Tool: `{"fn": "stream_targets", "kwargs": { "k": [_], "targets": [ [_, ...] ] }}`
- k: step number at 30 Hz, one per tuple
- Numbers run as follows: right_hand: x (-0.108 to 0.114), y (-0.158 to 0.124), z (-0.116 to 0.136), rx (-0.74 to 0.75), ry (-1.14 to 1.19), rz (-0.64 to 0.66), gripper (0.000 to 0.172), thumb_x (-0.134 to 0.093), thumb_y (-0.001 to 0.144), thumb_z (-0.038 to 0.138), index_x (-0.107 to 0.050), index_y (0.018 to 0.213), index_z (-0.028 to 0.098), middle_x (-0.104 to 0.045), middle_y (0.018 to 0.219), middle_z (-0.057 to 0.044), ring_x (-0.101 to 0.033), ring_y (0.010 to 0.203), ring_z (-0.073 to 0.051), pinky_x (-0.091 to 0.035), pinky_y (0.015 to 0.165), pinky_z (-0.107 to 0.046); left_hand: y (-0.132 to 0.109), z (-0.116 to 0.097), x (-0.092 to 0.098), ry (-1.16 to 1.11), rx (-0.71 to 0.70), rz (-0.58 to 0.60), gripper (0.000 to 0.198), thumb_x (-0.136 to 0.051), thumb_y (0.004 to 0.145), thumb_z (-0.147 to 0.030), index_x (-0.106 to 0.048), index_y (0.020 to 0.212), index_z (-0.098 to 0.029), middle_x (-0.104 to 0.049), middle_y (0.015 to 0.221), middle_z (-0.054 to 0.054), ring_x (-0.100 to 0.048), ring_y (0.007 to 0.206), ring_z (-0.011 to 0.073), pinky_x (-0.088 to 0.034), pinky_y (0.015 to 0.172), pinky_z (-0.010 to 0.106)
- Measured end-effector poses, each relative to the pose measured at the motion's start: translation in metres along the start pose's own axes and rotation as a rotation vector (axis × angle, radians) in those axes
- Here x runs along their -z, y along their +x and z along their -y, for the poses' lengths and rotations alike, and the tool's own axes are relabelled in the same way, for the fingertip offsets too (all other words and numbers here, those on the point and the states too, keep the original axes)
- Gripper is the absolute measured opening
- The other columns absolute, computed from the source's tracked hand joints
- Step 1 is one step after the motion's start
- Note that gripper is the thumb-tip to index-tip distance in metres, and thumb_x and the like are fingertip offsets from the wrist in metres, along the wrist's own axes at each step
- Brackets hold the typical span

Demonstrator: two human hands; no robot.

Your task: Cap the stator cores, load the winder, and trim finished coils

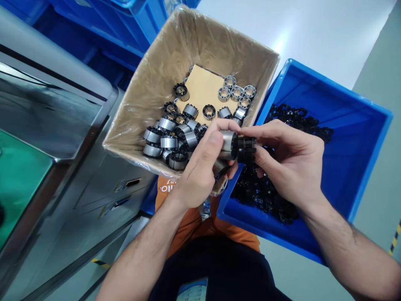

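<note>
Above the near rim of the cardboard box, my left hand (199, 173) is closed around a silver stator core (228, 145), a short metal cylinder with a dark end facing right. Another metal cylinder (220, 168) shows partly below it, also against the left hand. Fingers and thumb of my right hand (291, 161) pinch a black slotted plastic insulator (247, 148) at the core's right end. The two pieces meet or nearly meet; whether one enters the other I cannot tell. Inside the box lie several stator cores with black toothed ends (169, 142) and several bare metal ones (237, 93).
The cardboard box (219, 44) has a clear plastic liner and a tan sheet (203, 88) inside. To its right, a blue bin (360, 159) holds loose black plastic parts (266, 196). A metal machine cabinet (103, 179) stands left; more blue bins (125, 25) sit behind.
</note>
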State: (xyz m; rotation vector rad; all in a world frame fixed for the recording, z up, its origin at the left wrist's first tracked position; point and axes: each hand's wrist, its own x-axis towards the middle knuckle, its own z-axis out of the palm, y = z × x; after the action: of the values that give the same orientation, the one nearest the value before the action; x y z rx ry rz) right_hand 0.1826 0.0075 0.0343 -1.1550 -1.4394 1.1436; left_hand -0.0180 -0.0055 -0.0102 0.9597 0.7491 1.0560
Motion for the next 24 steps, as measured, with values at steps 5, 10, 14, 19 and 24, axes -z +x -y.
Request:
{"fn": "stream_targets", "kwargs": {
  "k": [5, 10, 14, 19, 24],
  "targets": [
    [0.000, -0.004, 0.000, 0.065, -0.134, -0.029, 0.023, -0.085, 0.107, 0.018, -0.097, 0.118, 0.035, -0.088, 0.105, -0.005, -0.081, 0.091, -0.026, -0.077, 0.087, -0.050, -0.002, -0.004, 0.001, 0.048, -0.003, 0.024, 0.051, -0.062, 0.123, -0.075, -0.069, 0.152, -0.034, -0.066, 0.086, 0.000, -0.069, 0.062, 0.0177, -0.053, 0.051, 0.034],
    [0.002, -0.004, 0.005, 0.248, -0.285, -0.029, 0.029, -0.084, 0.105, 0.015, -0.099, 0.116, 0.038, -0.086, 0.099, -0.004, -0.075, 0.085, -0.025, -0.068, 0.078, -0.046, -0.003, -0.004, 0.003, 0.119, -0.025, 0.072, 0.046, -0.055, 0.127, -0.071, -0.072, 0.149, -0.034, -0.064, 0.083, 0.000, -0.066, 0.061, 0.0159, -0.052, 0.052, 0.031],
    [0.003, -0.004, 0.007, 0.232, -0.244, -0.042, 0.033, -0.088, 0.106, 0.017, -0.100, 0.122, 0.044, -0.086, 0.101, -0.001, -0.078, 0.088, -0.023, -0.070, 0.081, -0.044, -0.004, -0.004, 0.007, 0.124, -0.032, 0.109, 0.051, -0.069, 0.121, -0.071, -0.069, 0.159, -0.037, -0.066, 0.085, 0.000, -0.064, 0.061, 0.0168, -0.052, 0.052, 0.031],
    [0.010, 0.002, 0.003, -0.088, 0.012, 0.102, 0.024, -0.098, 0.103, 0.022, -0.100, 0.121, 0.038, -0.090, 0.095, 0.003, -0.069, 0.056, -0.013, -0.059, 0.050, -0.030, -0.001, -0.007, 0.006, 0.022, 0.040, 0.151, 0.055, -0.089, 0.112, -0.062, -0.071, 0.156, -0.034, -0.074, 0.092, 0.000, -0.066, 0.064, 0.0157, -0.054, 0.056, 0.030],
    [0.013, 0.007, 0.001, -0.159, 0.142, 0.079, 0.014, -0.103, 0.102, 0.026, -0.097, 0.112, 0.032, -0.088, 0.086, 0.003, -0.078, 0.060, -0.013, -0.063, 0.046, -0.020, 0.006, -0.004, 0.001, -0.132, 0.028, 0.127, 0.053, -0.090, 0.109, -0.062, -0.071, 0.144, -0.027, -0.072, 0.087, -0.003, -0.062, 0.059, 0.0119, -0.049, 0.054, 0.027]
  ]
}}
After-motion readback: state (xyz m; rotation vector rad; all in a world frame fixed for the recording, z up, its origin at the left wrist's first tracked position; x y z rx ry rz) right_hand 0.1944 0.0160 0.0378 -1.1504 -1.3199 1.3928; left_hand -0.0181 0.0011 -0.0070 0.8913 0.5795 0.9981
